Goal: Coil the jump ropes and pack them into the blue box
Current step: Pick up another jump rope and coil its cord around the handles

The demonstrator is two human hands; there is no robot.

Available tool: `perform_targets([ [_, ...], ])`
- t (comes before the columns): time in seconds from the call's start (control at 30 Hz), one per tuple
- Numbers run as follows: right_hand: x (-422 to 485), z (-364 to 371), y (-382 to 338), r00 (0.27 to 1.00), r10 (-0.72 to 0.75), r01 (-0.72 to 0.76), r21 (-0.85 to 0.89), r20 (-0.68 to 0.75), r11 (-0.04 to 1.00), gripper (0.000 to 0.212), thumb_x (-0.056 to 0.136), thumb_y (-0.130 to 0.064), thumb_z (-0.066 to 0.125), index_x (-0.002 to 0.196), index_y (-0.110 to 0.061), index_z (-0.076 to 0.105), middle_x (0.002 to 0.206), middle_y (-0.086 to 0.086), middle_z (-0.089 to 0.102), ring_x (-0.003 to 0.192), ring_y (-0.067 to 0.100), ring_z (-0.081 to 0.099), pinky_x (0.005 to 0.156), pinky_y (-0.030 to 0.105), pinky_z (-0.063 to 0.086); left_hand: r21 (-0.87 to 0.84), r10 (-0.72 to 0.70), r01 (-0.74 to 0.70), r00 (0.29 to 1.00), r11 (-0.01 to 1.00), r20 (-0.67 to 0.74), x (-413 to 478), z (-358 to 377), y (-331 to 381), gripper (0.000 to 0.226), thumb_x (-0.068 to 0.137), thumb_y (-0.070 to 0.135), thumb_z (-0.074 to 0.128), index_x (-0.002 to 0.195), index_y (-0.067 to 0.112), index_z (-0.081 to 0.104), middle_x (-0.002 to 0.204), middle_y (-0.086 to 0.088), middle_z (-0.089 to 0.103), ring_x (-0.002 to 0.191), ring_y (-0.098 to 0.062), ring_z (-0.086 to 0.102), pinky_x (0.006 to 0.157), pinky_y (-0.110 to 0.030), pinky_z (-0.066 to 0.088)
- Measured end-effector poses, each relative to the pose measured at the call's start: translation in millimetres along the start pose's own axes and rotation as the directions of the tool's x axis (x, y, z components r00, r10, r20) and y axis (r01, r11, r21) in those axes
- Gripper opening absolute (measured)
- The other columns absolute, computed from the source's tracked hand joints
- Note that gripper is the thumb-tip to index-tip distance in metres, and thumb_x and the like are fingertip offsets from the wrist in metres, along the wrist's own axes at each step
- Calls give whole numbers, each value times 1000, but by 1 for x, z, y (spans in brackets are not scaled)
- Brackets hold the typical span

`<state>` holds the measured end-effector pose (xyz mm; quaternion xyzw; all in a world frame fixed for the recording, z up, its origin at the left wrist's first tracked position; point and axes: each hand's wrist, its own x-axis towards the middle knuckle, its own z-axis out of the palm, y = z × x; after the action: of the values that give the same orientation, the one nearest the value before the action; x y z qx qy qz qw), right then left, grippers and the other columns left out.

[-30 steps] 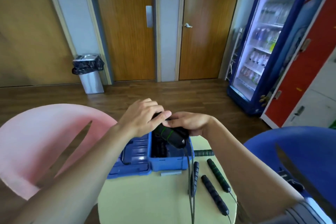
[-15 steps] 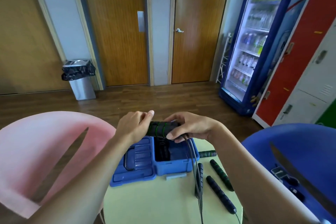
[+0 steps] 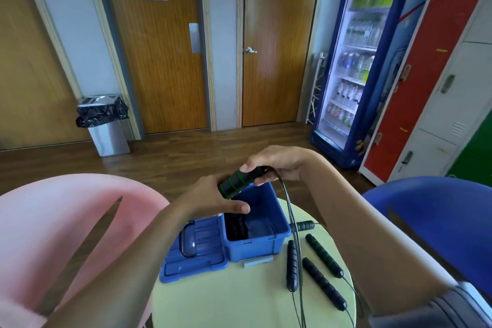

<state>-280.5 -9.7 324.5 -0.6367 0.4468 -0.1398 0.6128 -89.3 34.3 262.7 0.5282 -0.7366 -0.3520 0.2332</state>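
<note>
Held in the air over the far left corner of the blue box (image 3: 266,246), clear of its rim: a black foam jump-rope handle (image 3: 235,182) ringed in green. Tilted, with the long axis running from low at the near left to high at the far right. Hard to tell whether one thick handle or two pressed together. Clasped at the low end by the left hand (image 3: 210,201), thumb laid across the front; pinched at the high end by the curled fingers and thumb of the right hand (image 3: 278,165). Followed from the high end by thin dark cords (image 3: 292,218), hanging down past the box's right wall, across the table (image 3: 226,301) and over its near edge. Inside the open box, against the left wall, a dark bundle (image 3: 237,226), too shadowed to make out. Swung open to the left and lying flat, the lid (image 3: 197,261). Right of the box, on the pale round table, three loose handles (image 3: 323,283) lying roughly lengthwise, near to far, and behind them a fourth handle (image 3: 304,226) lying crosswise. Flanked by a pink chair (image 3: 53,234) on the left and a blue chair (image 3: 439,221) on the right.
</note>
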Motion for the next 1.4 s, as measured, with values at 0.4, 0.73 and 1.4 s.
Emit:
perform_targets([
  [0.4, -21, 89, 5, 915, -68, 216, 340, -398, 915, 51, 101, -45, 32, 62, -17, 48, 42, -8, 39, 40, 10, 33, 43, 21, 28, -902, 35, -190, 981, 388, -191, 13, 0, 4, 107, 26, 86, 70, 102, 12, 52, 67, 2, 63, 57, -14, 61, 53, -27, 52],
  [0.73, -11, 108, 7, 940, -109, 215, 315, -322, 924, 48, 93, -48, 52, 64, -12, 62, 47, -5, 52, 37, 8, 47, 42, 18, 39, -964, 31, -181, 983, 193, -179, 14, -9, 28, 109, 16, 86, 67, 96, 14, 53, 64, -3, 52, 52, -17, 50, 51, -27, 47],
  [1.4, 10, 109, 86, 946, -82, 155, 216, -314, 964, 47, 101, -41, 31, 62, -15, 35, 46, -10, 33, 42, 8, 26, 46, 23, 22, -918, -4, -42, 999, 394, -47, -10, -47, 12, 35, 73, 39, 69, 88, 11, 55, 67, -5, 54, 56, -22, 54, 58, -33, 50],
])
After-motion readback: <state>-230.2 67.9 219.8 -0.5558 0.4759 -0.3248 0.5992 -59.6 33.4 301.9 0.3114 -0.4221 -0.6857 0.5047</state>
